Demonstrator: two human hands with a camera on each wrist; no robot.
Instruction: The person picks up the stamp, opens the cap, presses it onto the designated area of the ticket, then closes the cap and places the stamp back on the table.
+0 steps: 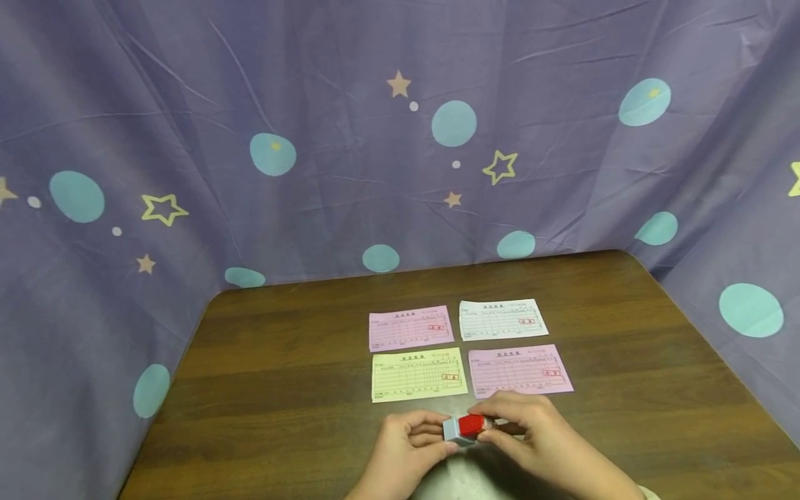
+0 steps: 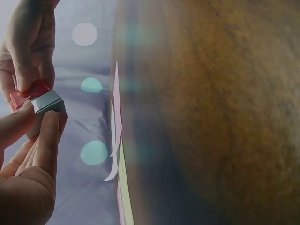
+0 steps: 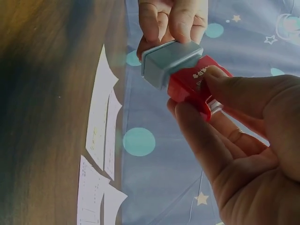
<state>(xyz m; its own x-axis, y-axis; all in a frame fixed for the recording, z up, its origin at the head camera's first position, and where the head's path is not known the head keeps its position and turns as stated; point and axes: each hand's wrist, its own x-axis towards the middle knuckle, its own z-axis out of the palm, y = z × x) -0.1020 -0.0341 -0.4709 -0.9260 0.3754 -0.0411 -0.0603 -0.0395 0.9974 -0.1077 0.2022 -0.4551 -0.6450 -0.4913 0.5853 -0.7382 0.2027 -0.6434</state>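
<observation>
Both hands meet at a small stamp near the front of the table. Its red body [image 1: 472, 425] is pinched between the thumb and fingers of my right hand [image 1: 537, 434]. A grey-blue cap [image 3: 171, 58] sits against the end of the red body, and my left hand [image 1: 406, 448] pinches it between thumb and fingers. In the right wrist view pale lettering shows on the red side, with a clear piece at the far end. Whether the cap is fully seated, I cannot tell.
Beyond the hands lie paper slips with red stamp marks: a pink one [image 1: 400, 330] and a white one [image 1: 494, 321] behind, a yellow one [image 1: 406, 378] and another pink one [image 1: 506, 371] in front. A purple curtain [image 1: 337, 90] surrounds the brown wooden table [image 1: 262, 389].
</observation>
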